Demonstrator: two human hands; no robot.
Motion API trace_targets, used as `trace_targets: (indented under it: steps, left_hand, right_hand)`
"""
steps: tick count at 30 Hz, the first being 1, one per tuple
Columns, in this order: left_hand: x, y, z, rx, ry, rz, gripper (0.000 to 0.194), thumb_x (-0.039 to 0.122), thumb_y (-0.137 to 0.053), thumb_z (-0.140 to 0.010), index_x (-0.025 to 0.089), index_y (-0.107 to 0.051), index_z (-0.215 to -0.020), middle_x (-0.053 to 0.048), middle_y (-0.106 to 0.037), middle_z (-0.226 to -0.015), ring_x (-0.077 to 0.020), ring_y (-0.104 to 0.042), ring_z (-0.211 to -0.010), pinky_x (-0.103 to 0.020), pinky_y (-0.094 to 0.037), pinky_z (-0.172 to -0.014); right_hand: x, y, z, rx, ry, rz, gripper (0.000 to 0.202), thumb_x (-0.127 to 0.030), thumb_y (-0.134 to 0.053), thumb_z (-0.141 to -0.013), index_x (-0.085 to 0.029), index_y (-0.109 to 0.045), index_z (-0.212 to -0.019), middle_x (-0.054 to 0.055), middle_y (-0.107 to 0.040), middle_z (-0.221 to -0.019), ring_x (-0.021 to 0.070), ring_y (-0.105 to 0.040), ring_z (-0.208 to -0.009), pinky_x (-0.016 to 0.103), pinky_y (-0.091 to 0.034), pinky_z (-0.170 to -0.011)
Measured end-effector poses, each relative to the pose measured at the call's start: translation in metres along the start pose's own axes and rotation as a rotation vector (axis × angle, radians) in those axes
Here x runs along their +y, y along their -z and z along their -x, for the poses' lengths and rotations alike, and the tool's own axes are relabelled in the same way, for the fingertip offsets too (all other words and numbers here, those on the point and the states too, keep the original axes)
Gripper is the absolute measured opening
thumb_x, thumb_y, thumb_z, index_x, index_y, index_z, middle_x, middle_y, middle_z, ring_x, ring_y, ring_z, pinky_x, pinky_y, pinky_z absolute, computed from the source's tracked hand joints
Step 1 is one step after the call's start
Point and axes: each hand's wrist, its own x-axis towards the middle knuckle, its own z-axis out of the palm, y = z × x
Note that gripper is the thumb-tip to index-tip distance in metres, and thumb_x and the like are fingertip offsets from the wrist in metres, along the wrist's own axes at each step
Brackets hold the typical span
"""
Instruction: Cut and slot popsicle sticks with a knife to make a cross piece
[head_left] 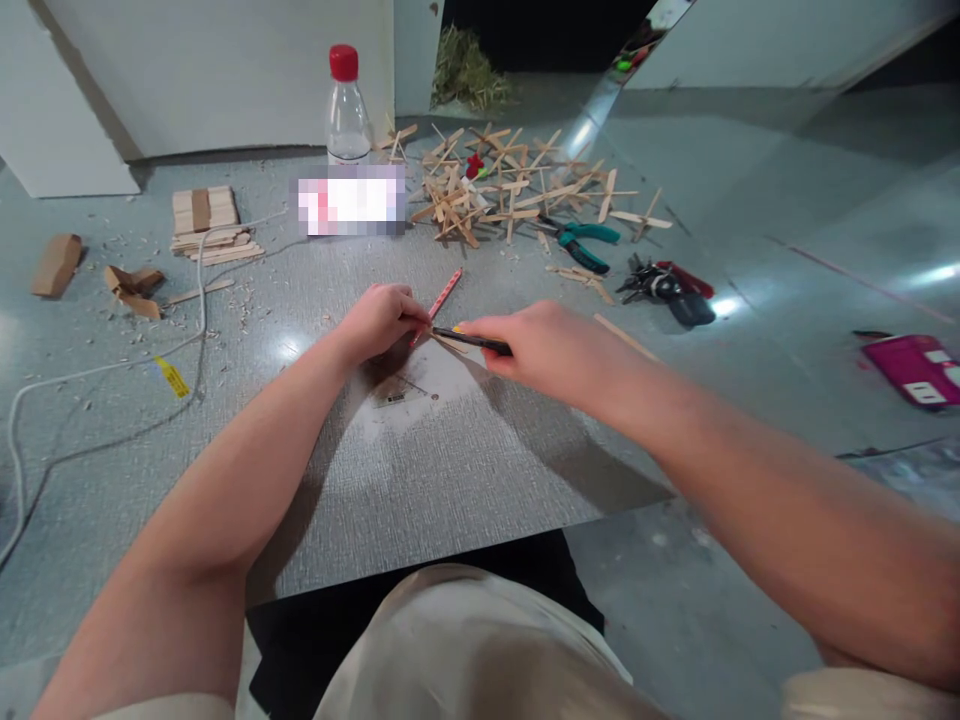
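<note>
My left hand (388, 318) is closed in a pinch around the end of a small wooden stick, near the middle of the table (420, 480). Slim and black, a tool (472, 341) with a bit of yellow by its grip is held in my right hand (532, 345); its tip meets the stick at my left fingertips. A red patterned pencil-like rod (448, 292) slants away just beyond the fingers. Under the hands lies a pale sheet or plate (442, 385) with dark dust on it. Part of a light stick (450, 343) shows below the tool.
Behind are a red-capped bottle (349, 120), a pile of crossed sticks (517, 185), teal pliers (589, 240) and keys (664, 285). At left are stacked sticks (206, 220), brown paper scraps (135, 290) and a white cable (105, 374). A magenta case (904, 365) lies far right.
</note>
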Motion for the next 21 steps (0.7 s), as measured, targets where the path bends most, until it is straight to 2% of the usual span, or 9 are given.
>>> trace_targets:
  steps: [4,6,8,13,15,17,21]
  left_hand:
    - [0.0,-0.001,-0.002,-0.024,0.007,-0.017,0.022,0.014,-0.065,-0.086,0.023,-0.084,-0.081,-0.001,-0.067,-0.077,-0.0134,-0.06,-0.07,-0.027,-0.046,-0.077]
    - [-0.001,-0.002,-0.002,-0.016,0.006,-0.017,0.021,0.015,-0.065,-0.086,0.023,-0.083,-0.08,-0.001,-0.067,-0.078,-0.0136,-0.06,-0.07,-0.028,-0.045,-0.076]
    - [-0.002,-0.002,-0.002,0.001,-0.005,-0.013,0.02,0.015,-0.066,-0.085,0.023,-0.084,-0.081,-0.001,-0.067,-0.077,-0.0137,-0.059,-0.069,-0.028,-0.045,-0.076]
    - [-0.003,-0.001,0.0,0.018,-0.042,-0.012,0.024,0.012,-0.064,-0.084,0.025,-0.084,-0.082,-0.001,-0.066,-0.074,-0.0135,-0.057,-0.067,-0.028,-0.043,-0.073]
    - [-0.002,-0.001,0.0,0.019,-0.04,-0.014,0.025,0.011,-0.063,-0.084,0.025,-0.084,-0.08,-0.001,-0.065,-0.074,-0.0133,-0.056,-0.067,-0.028,-0.042,-0.072]
    - [-0.002,-0.001,0.001,0.023,-0.028,-0.013,0.025,0.011,-0.063,-0.084,0.024,-0.084,-0.08,-0.001,-0.065,-0.074,-0.0129,-0.056,-0.065,-0.028,-0.042,-0.071]
    - [0.0,-0.002,-0.001,0.013,-0.002,-0.023,0.024,0.011,-0.065,-0.084,0.024,-0.085,-0.085,-0.001,-0.065,-0.074,-0.0125,-0.056,-0.065,-0.027,-0.042,-0.07]
  right_hand:
    - [0.015,-0.025,0.009,0.06,-0.015,-0.178,0.047,-0.022,-0.058,-0.09,-0.028,-0.071,-0.135,0.006,-0.081,-0.101,0.0212,-0.072,-0.083,0.03,-0.046,-0.072]
    - [0.016,-0.029,0.011,0.075,-0.011,-0.18,0.047,-0.022,-0.057,-0.091,-0.028,-0.07,-0.136,0.006,-0.081,-0.102,0.0213,-0.072,-0.083,0.03,-0.046,-0.071]
    - [0.011,-0.023,0.01,0.062,-0.002,-0.114,0.048,-0.021,-0.057,-0.091,-0.029,-0.07,-0.136,0.006,-0.081,-0.099,0.0219,-0.07,-0.081,0.031,-0.043,-0.068]
    - [-0.012,0.011,-0.003,-0.028,-0.024,0.045,0.042,-0.021,-0.059,-0.087,-0.032,-0.077,-0.124,0.004,-0.077,-0.08,0.0188,-0.061,-0.064,0.03,-0.034,-0.059]
    - [-0.015,0.016,-0.006,-0.052,-0.034,0.089,0.042,-0.02,-0.059,-0.087,-0.033,-0.078,-0.122,0.004,-0.076,-0.079,0.0191,-0.06,-0.063,0.031,-0.032,-0.058]
    - [-0.011,0.012,-0.005,-0.043,-0.027,0.083,0.043,-0.02,-0.059,-0.088,-0.033,-0.077,-0.124,0.005,-0.078,-0.082,0.0196,-0.062,-0.065,0.031,-0.033,-0.059]
    - [0.007,-0.014,0.004,0.029,0.016,-0.068,0.048,-0.021,-0.06,-0.089,-0.03,-0.071,-0.135,0.005,-0.08,-0.091,0.0196,-0.068,-0.075,0.029,-0.04,-0.067]
